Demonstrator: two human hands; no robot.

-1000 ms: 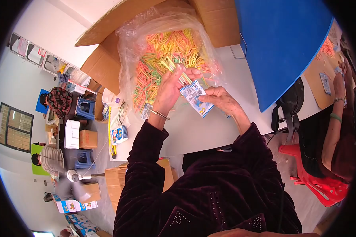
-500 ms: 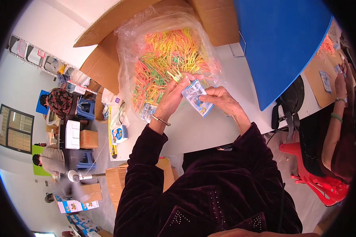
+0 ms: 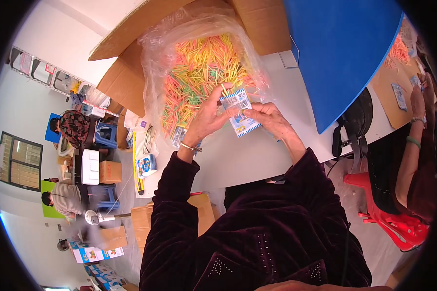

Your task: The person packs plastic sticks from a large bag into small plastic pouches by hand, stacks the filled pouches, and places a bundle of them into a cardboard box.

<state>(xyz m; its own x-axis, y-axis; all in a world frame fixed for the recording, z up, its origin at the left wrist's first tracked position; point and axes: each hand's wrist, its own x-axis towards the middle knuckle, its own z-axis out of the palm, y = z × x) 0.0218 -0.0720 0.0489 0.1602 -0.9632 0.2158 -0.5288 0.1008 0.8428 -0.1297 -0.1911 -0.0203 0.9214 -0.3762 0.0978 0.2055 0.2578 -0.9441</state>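
A small blue-and-white printed packet (image 3: 246,127) with a clear window is held upright between my two hands, over the near edge of a plastic-lined box. My left hand (image 3: 204,121) presses its thumb on the packet's left side. A few thin yellowish sticks (image 3: 225,90) poke up from its fingers at the packet's top; whether their lower ends are inside the packet I cannot tell. My right hand (image 3: 273,121) pinches the packet's right side between thumb and fingers. Loose pink, yellow and green sticks (image 3: 209,63) fill the clear plastic liner (image 3: 155,53). Beside my left wrist lies another printed packet (image 3: 178,137).
A blue board (image 3: 340,53) stands to the right, with a black bag (image 3: 358,121) below it. Glasses (image 3: 149,139), a blue-and-white pack (image 3: 146,166) and a yellow cutter (image 3: 140,184) lie on the left table edge. At far right a co-worker's hand (image 3: 417,99) holds packets.
The packet has turned more upright and risen slightly. My left thumb has moved onto its front, and the sticks now stand close at its top edge.
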